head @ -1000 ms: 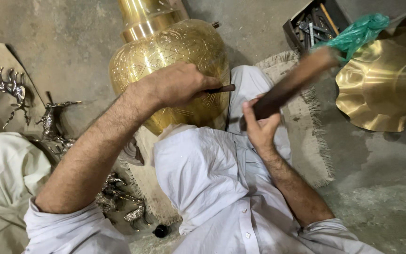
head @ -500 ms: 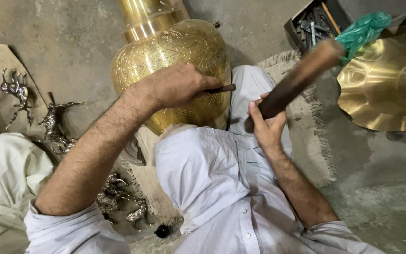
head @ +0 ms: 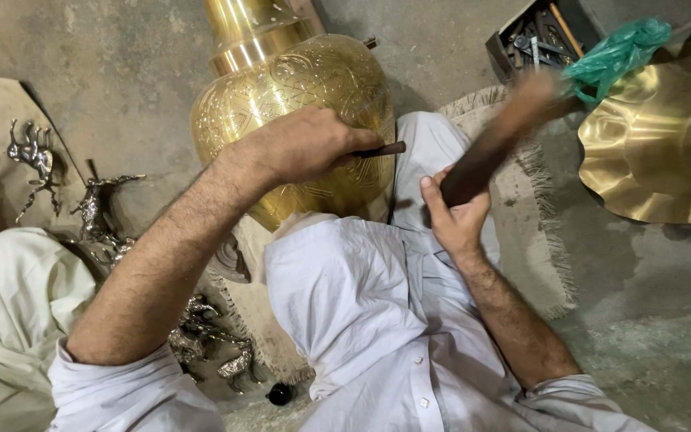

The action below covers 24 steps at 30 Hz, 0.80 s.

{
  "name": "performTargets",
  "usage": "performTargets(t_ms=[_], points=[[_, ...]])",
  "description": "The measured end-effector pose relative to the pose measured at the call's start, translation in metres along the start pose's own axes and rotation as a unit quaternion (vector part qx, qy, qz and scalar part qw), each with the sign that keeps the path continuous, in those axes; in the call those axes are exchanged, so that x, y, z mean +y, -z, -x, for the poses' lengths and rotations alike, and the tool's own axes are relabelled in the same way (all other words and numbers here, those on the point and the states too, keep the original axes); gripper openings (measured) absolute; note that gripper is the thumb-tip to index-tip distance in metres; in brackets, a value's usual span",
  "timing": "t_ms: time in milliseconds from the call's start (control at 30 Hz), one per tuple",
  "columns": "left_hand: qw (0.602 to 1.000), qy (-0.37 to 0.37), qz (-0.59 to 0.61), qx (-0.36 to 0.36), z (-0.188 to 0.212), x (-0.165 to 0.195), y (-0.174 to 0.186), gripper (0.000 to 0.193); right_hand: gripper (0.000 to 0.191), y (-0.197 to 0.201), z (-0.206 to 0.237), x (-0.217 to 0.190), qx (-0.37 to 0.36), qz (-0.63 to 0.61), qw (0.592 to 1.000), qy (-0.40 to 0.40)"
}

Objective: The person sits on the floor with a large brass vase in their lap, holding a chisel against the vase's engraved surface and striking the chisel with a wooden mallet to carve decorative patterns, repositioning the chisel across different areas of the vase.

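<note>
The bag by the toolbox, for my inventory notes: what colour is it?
Green, a translucent plastic bag, clearest in the head view.

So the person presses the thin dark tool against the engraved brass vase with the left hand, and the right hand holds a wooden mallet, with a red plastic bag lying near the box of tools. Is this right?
Only the colour is wrong: the head view shows the plastic bag is green. The rest stands: the left hand presses the thin dark tool against the engraved brass vase, the right hand holds the wooden mallet, near the box of tools.

Soft daylight, brass glare, motion blur
</note>
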<state>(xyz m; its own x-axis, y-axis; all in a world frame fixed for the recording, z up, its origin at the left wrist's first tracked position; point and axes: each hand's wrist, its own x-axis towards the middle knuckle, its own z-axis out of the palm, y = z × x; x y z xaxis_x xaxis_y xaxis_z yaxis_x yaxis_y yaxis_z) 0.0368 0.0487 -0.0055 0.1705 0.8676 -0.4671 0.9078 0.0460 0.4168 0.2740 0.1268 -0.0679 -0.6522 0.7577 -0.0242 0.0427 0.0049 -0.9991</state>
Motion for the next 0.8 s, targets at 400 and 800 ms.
performTargets(t_ms=[400,800], points=[[0.997,0.018,-0.021,-0.074,-0.007,0.002,0.003,0.038,0.028,-0.011,0.003,-0.007,0.029,0.015,0.999,0.003],[0.999,0.006,0.002,-0.052,0.000,0.003,0.003,0.035,0.017,-0.006,-0.001,-0.001,-0.014,0.070,0.997,0.008]])
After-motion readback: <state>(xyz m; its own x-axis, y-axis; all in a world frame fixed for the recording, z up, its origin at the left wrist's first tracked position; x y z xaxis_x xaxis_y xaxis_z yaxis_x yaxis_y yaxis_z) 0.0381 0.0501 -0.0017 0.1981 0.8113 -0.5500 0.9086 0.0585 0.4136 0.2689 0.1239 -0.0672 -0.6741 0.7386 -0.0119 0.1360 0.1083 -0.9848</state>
